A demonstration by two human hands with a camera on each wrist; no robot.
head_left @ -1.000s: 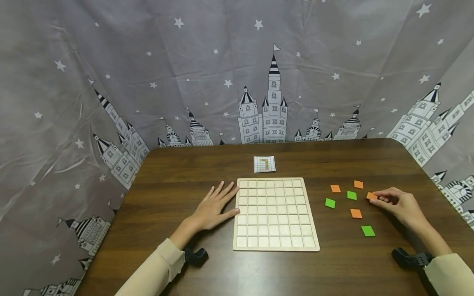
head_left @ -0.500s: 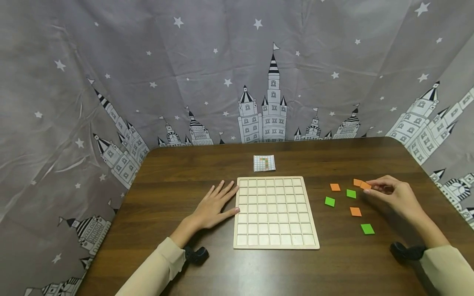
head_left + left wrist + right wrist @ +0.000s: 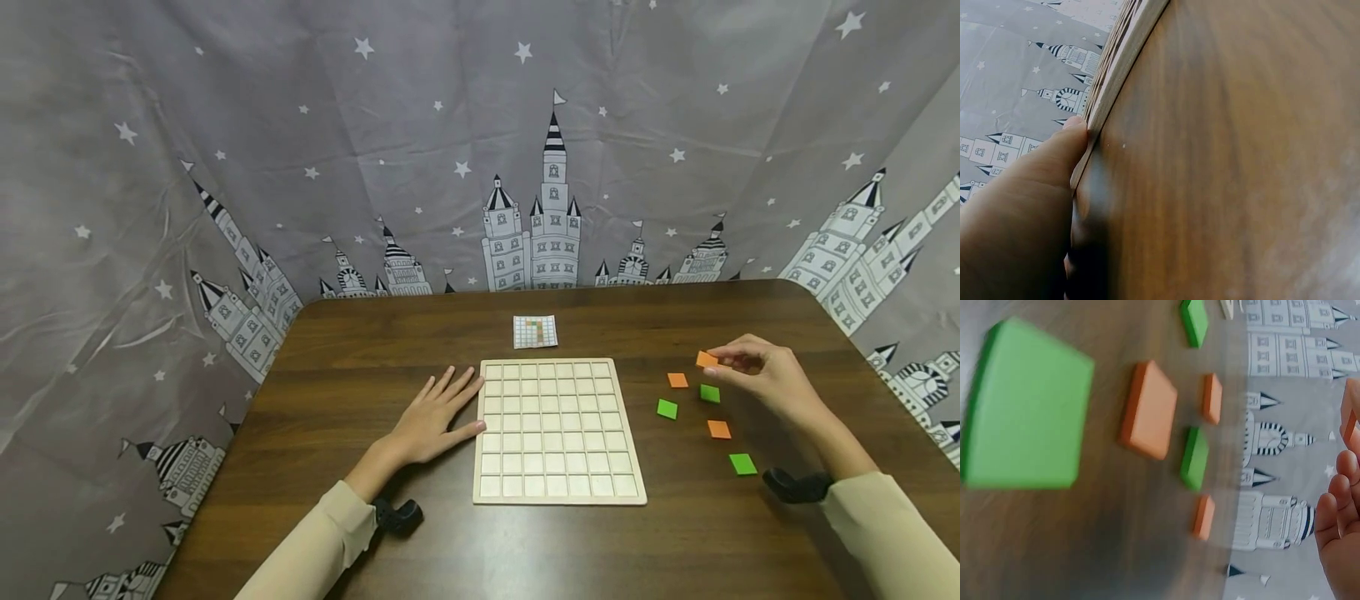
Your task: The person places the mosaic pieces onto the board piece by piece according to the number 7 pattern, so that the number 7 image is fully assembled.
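My right hand [image 3: 776,379] pinches an orange square tile [image 3: 707,359] between thumb and fingertips, raised over the table right of the board. Flat on the table, my left hand [image 3: 431,421] spreads its fingers, with thumb and fingertips at the left edge of a pale wooden grid board [image 3: 559,502]. That thumb [image 3: 1038,181] lies along the board's side in the left wrist view. Loose green tiles [image 3: 667,409] and orange tiles [image 3: 719,429] lie to the right of the board. In the head view, my right hand hides one orange tile, which the right wrist view shows.
Behind the board lies a small card [image 3: 536,332] printed with a coloured grid. The dark wooden table [image 3: 390,333] ends at a grey curtain [image 3: 420,125] with castles and stars. A nearer green tile [image 3: 742,464] sits by the right wrist's black camera strap [image 3: 797,486].
My right hand has lifted the orange tile from the right side and carried it left and away from me, past another orange tile. My left hand has stayed in place.
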